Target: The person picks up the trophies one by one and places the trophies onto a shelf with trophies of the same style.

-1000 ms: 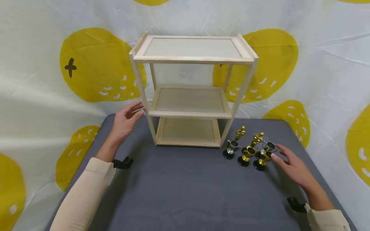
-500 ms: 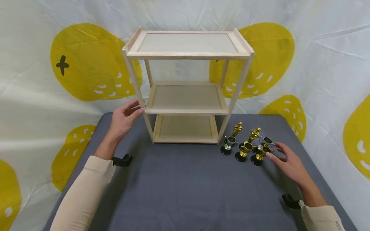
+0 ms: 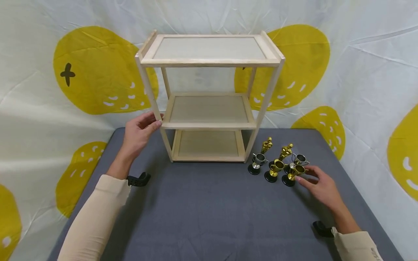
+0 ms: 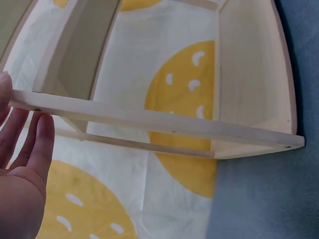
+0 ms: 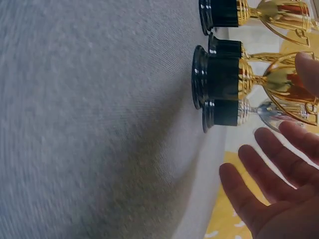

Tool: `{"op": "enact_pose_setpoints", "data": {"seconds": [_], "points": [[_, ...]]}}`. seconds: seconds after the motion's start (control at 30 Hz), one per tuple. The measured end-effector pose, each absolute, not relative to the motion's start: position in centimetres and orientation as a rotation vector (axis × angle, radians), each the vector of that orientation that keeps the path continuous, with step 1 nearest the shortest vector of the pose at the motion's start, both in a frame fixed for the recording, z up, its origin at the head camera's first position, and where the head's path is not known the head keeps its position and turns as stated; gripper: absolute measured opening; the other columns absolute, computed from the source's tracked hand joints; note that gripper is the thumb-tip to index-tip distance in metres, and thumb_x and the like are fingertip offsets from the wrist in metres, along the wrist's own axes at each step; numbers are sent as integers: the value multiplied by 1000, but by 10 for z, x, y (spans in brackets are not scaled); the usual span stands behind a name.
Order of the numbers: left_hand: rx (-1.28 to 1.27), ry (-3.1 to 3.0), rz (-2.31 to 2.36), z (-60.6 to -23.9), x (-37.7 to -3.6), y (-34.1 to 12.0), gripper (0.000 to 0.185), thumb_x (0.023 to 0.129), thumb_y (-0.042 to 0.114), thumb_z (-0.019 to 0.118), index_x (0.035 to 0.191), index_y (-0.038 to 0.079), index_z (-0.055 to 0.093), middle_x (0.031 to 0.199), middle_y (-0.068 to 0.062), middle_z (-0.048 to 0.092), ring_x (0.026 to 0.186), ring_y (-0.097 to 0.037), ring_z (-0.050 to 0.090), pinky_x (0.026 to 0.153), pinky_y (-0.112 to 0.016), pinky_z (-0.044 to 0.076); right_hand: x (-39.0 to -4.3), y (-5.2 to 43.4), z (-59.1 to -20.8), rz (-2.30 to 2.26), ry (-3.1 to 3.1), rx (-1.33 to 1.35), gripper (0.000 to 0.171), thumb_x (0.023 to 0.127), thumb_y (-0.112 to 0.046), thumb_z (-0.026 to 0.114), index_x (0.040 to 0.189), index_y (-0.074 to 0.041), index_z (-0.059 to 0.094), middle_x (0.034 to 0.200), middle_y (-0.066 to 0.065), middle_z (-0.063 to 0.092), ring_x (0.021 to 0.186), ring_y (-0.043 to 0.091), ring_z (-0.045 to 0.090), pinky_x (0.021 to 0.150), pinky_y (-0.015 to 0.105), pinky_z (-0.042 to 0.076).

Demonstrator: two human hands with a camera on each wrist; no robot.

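Observation:
My left hand (image 3: 137, 136) holds the left front post of a three-tier wooden shelf (image 3: 209, 125) near its middle tier. In the left wrist view, the thumb lies on one side of the post (image 4: 124, 115) and the fingers on the other. To the right of the shelf, my right hand (image 3: 321, 188) is at the nearest gold trophy cup (image 3: 298, 170), which stands upright on its black base. Thumb and index finger flank the cup, and the other fingers (image 5: 264, 174) are spread in the right wrist view.
Beside that cup stand another gold trophy cup (image 3: 277, 166), two silver cups, one at the left (image 3: 259, 159), and two gold figure trophies, one at the back (image 3: 266, 145). They are close together on the grey cloth (image 3: 209, 210). A patterned white curtain (image 3: 202, 18) hangs behind.
My right hand has moved slightly left to the nearest gold trophy cup, its thumb now by the cup. The left hand has come against the shelf post. The head view has shifted a little.

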State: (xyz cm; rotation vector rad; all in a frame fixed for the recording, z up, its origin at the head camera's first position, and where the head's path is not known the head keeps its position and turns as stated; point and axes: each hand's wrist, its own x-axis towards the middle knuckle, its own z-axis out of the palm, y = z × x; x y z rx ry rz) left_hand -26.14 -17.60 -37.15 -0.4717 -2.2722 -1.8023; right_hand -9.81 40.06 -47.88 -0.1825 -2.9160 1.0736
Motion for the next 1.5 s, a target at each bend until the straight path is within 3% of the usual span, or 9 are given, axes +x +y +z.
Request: {"op": "enact_pose_setpoints", "data": {"seconds": [0.1, 0.2, 0.3, 0.37, 0.43, 0.5, 0.73, 0.93, 1.5], "points": [[-437, -2264, -1795, -369, -262, -177, 43, 98, 22, 74, 137, 4, 68, 125, -7, 76, 109, -5, 69, 93, -17, 55, -101, 396, -481, 1086, -2900, -191, 66, 99, -40, 71, 146, 1, 48, 140, 33, 57, 118, 54, 66, 73, 22, 61], [-412, -2254, -1799, -368, -262, -177, 42, 97, 21, 75, 135, 3, 70, 120, -3, 78, 106, -5, 70, 91, -18, 55, -103, 393, -482, 1113, -2856, -200, 62, 98, -38, 74, 142, 0, 54, 132, 24, 64, 105, 23, 76, 71, 10, 54], [-415, -2238, -1821, -368, -263, -176, 40, 97, 20, 76, 133, 5, 71, 115, 2, 79, 105, -5, 70, 90, -18, 56, -102, 390, -482, 1184, -2791, -213, 56, 97, -35, 76, 136, 0, 58, 116, -6, 70, 93, -14, 64, 70, 7, 51], [-441, -2226, -1840, -367, -265, -176, 41, 96, 20, 76, 134, 2, 70, 113, 4, 79, 103, -5, 70, 89, -18, 56, -101, 389, -482, 1240, -2746, -223, 53, 96, -32, 77, 133, 2, 59, 105, -25, 65, 88, -25, 55, 69, 8, 52], [-462, -2208, -1866, -366, -265, -176, 43, 96, 19, 77, 134, 0, 69, 112, 7, 79, 103, -6, 71, 89, -18, 57, -101, 388, -482, 1273, -2711, -228, 51, 95, -29, 78, 131, 4, 60, 95, -38, 58, 86, -26, 56, 67, 9, 51], [-467, -2191, -1895, -365, -265, -177, 44, 96, 18, 77, 134, -3, 68, 109, 9, 80, 102, -6, 71, 89, -18, 57, -102, 387, -483, 1282, -2698, -225, 50, 95, -27, 79, 129, 5, 61, 92, -41, 58, 85, -25, 57, 66, 10, 52], [-491, -2145, -2000, -364, -268, -178, 35, 96, 15, 76, 128, 2, 73, 106, 5, 81, 104, -7, 71, 92, -18, 56, -104, 389, -486, 1278, -2675, -248, 52, 93, -27, 81, 129, 5, 63, 90, -40, 59, 83, -21, 60, 65, 12, 52], [-531, -2153, -2006, -363, -272, -175, 36, 96, 15, 75, 127, -3, 73, 105, 3, 81, 105, -9, 70, 93, -19, 57, -98, 391, -484, 1221, -2675, -300, 53, 91, -31, 83, 130, 2, 66, 88, -40, 59, 80, -17, 60, 62, 14, 51], [-464, -2225, -1891, -364, -273, -170, 40, 98, 15, 73, 131, -7, 68, 97, 21, 78, 99, -4, 68, 88, -15, 55, -91, 397, -465, 1096, -2675, -242, 51, 88, -29, 86, 126, 4, 72, 86, -43, 57, 77, -22, 59, 62, 11, 51]]}}
